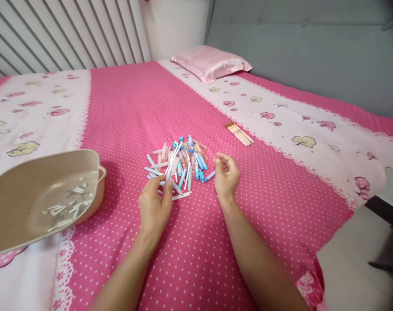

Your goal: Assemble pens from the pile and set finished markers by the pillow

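My left hand (155,205) is closed on a pale lilac pen barrel (168,178), held tilted upward between thumb and fingers at the near left of the pile. The pile of loose pen parts (183,166) holds white, pink, blue and turquoise tubes and caps, spread on the pink dotted bedspread (190,242). Just right of the pile is my right hand (228,176), its fingers curled and thumb near the fingertips. Whatever is pinched there, if anything, is too small to make out. A lilac cap (210,176) lies close beside this hand.
Several cream pens with brown tops (240,134) lie in a row, right of the pile. A beige basin (17,185) with small white pieces and thin dark bits stands at the left. A pink pillow (212,64) rests at the back, against a grey headboard (300,56).
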Demonstrator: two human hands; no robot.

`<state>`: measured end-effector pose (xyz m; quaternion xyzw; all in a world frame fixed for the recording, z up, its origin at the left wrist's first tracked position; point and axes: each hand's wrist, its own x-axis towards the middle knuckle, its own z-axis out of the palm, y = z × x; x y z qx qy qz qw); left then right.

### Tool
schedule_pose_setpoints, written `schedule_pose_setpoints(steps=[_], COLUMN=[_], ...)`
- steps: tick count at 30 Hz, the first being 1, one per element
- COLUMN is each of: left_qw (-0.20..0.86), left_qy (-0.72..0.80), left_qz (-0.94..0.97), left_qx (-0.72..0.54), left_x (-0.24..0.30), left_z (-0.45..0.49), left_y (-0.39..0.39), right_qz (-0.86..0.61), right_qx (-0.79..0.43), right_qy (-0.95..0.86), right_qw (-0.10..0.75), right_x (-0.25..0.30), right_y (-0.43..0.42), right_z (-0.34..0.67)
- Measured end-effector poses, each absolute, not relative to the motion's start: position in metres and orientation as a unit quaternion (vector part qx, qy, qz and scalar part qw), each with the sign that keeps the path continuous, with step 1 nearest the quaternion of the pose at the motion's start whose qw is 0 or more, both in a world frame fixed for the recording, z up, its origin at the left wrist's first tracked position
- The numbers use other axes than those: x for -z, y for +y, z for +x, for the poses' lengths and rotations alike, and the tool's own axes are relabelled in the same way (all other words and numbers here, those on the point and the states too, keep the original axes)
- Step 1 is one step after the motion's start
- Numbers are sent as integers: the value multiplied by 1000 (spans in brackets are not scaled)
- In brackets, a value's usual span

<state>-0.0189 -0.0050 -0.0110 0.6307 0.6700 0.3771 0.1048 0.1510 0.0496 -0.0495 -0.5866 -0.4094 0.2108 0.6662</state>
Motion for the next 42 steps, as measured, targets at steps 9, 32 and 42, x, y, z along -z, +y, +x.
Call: schedule_pose_setpoints(steps=[9,32,42], left_qw=[141,136,154], left_qy=[675,645,596], left_qz=[610,640,701], left_qx=[-390,-394,-360], left_x=[12,14,14], left_z=[-18,-17,-8], left_y=[-4,-5,-9], right_qz=[-705,-576,-384], right_qx=[-156,-187,-531], right_qy=[-442,-670,-494], right_qw=[532,430,571], right_x=[54,62,51], right_y=[50,42,38], right_z=[164,171,162])
